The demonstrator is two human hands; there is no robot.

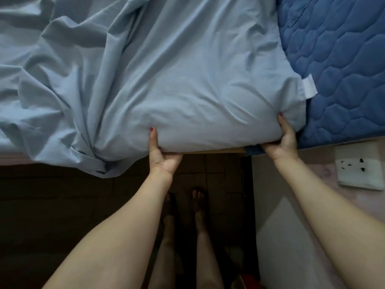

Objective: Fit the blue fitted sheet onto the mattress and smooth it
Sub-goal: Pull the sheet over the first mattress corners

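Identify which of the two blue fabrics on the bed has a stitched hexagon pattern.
The darker blue quilted mattress cover, exposed at the right, carries the hexagon stitching. The pale blue fitted sheet beside it is plain and wrinkled, gripped by both hands.

Bare forearms, bare feet [183, 205], red-painted nails on the fingers [153, 135].

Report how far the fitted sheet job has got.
Done: the light blue sheet is spread over most of the mattress. In hand: the left hand and right hand grip the sheet's edge at the mattress side, thumbs on top. Left: the quilted area at right is uncovered, loose fabric hangs at lower left, and deep wrinkles need smoothing.
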